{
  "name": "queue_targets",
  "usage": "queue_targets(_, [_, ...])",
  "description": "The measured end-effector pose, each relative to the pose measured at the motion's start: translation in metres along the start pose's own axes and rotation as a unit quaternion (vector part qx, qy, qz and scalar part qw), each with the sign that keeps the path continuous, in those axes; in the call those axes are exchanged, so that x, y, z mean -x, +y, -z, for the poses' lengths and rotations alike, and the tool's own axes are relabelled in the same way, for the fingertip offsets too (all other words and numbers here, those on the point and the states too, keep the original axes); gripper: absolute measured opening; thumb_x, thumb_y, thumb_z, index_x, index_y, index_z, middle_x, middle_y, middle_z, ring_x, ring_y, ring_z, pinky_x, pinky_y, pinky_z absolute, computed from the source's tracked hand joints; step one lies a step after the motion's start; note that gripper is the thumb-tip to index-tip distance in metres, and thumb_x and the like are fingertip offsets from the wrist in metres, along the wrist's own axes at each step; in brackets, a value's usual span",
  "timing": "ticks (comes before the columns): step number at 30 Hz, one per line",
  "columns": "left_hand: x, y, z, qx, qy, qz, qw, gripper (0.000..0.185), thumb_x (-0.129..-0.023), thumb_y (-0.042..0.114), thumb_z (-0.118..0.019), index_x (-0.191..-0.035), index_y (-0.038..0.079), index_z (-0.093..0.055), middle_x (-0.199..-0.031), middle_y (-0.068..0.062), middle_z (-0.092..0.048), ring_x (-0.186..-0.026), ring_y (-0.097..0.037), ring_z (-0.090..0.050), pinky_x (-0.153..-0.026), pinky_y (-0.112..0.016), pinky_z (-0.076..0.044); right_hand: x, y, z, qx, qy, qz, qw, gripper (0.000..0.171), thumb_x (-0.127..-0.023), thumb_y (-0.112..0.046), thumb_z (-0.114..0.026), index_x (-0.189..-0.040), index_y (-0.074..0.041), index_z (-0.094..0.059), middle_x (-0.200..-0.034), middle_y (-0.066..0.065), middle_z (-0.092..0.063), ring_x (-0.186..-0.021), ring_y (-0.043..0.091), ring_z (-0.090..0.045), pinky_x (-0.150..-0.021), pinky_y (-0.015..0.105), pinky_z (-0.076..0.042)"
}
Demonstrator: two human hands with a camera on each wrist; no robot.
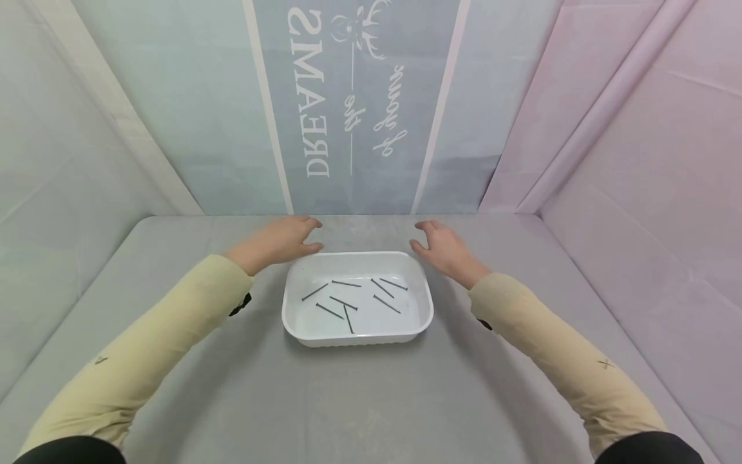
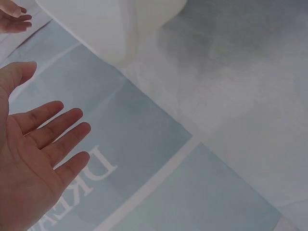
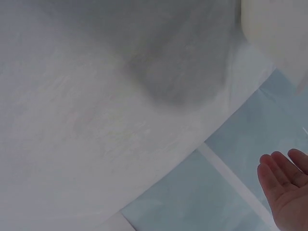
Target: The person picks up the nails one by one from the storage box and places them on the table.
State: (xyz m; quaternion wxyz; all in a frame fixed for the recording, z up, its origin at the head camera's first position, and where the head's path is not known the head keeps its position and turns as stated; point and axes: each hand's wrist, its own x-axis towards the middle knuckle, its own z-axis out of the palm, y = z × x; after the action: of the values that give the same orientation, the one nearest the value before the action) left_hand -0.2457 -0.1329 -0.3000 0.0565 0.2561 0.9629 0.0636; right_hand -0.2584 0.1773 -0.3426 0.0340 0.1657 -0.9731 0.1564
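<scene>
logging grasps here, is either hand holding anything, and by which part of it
Nothing is held: the left hand and right hand are both empty, near the far corners of the white tray.

A flat table surface covered in smooth grey cloth (image 1: 371, 399) spreads across the lower part of the head view, its far corners rounded. Behind it rises a pale blue-green fabric backdrop (image 1: 197, 96), with a darker grey-blue central panel (image 1: 382, 190) bordered by two straight white stripes (image 1: 267, 96). White capital letters spelling DREAMS (image 1: 312, 100) run up this panel from D at the bottom; beside them stand slanted white script (image 1: 388, 142) and a white line drawing of an antlered deer (image 1: 346, 29). A whitish-grey fabric wall (image 1: 58, 174) closes the left side, and a creased pinkish fabric wall (image 1: 666, 206) the right. Both wrist views show the backdrop meeting the cloth along a straight edge.
</scene>
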Motion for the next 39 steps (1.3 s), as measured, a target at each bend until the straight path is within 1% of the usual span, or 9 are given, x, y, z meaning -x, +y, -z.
queue_targets(5, [0.001,0.007,0.003,-0.005,0.006,-0.014,0.9999,0.053,-0.091,0.032,-0.053,-0.131,-0.002,-0.045,-0.131,-0.019,-0.047,-0.120,-0.034,-0.045,-0.102,-0.046,-0.036,0.005,-0.003,0.000,-0.015,-0.003,0.005,1.000,0.050,-0.091,-0.030,-0.048,-0.128,0.002,-0.046,-0.128,0.020,-0.048,-0.117,0.034,-0.046,-0.097,0.047,-0.040])
queue_targets(10, [0.002,0.014,0.007,-0.008,0.006,-0.029,0.9995,0.051,-0.091,0.032,-0.052,-0.130,-0.001,-0.046,-0.130,-0.018,-0.048,-0.119,-0.033,-0.046,-0.101,-0.045,-0.038,0.011,-0.007,-0.001,-0.026,-0.003,0.003,1.000,0.049,-0.092,-0.030,-0.047,-0.129,0.002,-0.046,-0.127,0.019,-0.049,-0.111,0.032,-0.050,-0.091,0.046,-0.045])
queue_targets(14, [0.003,0.020,0.011,-0.004,0.008,-0.039,0.9992,0.051,-0.092,0.032,-0.051,-0.130,0.000,-0.046,-0.130,-0.017,-0.048,-0.119,-0.032,-0.046,-0.100,-0.045,-0.038,0.016,-0.009,-0.002,-0.034,0.006,0.000,0.999,0.048,-0.091,-0.029,-0.047,-0.128,0.002,-0.047,-0.125,0.019,-0.050,-0.107,0.031,-0.053,-0.087,0.045,-0.047])
queue_targets(23, [0.002,0.034,0.017,-0.002,-0.001,-0.040,0.9992,0.049,-0.091,0.032,-0.052,-0.129,0.002,-0.048,-0.129,-0.015,-0.050,-0.119,-0.029,-0.046,-0.100,-0.043,-0.039,0.028,-0.013,-0.007,-0.042,0.026,0.005,0.999,0.043,-0.090,-0.027,-0.050,-0.123,0.001,-0.052,-0.121,0.017,-0.054,-0.104,0.030,-0.055,-0.082,0.043,-0.050])
queue_targets(27, [0.001,0.038,0.019,-0.001,0.002,-0.043,0.9991,0.047,-0.091,0.032,-0.052,-0.129,0.003,-0.049,-0.128,-0.014,-0.052,-0.117,-0.028,-0.048,-0.098,-0.042,-0.041,0.033,-0.014,-0.010,-0.047,0.035,0.001,0.998,0.041,-0.090,-0.025,-0.050,-0.122,0.001,-0.053,-0.121,0.017,-0.054,-0.105,0.030,-0.055,-0.082,0.044,-0.050])
queue_targets(33, [-0.001,0.044,0.025,0.008,0.003,-0.058,0.9983,0.045,-0.092,0.030,-0.052,-0.128,0.004,-0.050,-0.127,-0.013,-0.052,-0.115,-0.028,-0.050,-0.097,-0.042,-0.041,0.042,-0.014,-0.016,-0.055,0.042,-0.011,0.998,0.040,-0.090,-0.023,-0.050,-0.121,0.001,-0.054,-0.121,0.018,-0.054,-0.105,0.031,-0.055,-0.084,0.044,-0.050])
queue_targets(39, [-0.004,0.050,0.026,0.004,0.003,-0.070,0.9976,0.045,-0.092,0.031,-0.051,-0.127,0.003,-0.050,-0.127,-0.013,-0.052,-0.116,-0.027,-0.048,-0.099,-0.041,-0.040,0.052,-0.013,-0.023,-0.066,0.051,-0.004,0.997,0.039,-0.089,-0.022,-0.051,-0.119,0.002,-0.055,-0.120,0.018,-0.055,-0.103,0.030,-0.055,-0.082,0.043,-0.050])
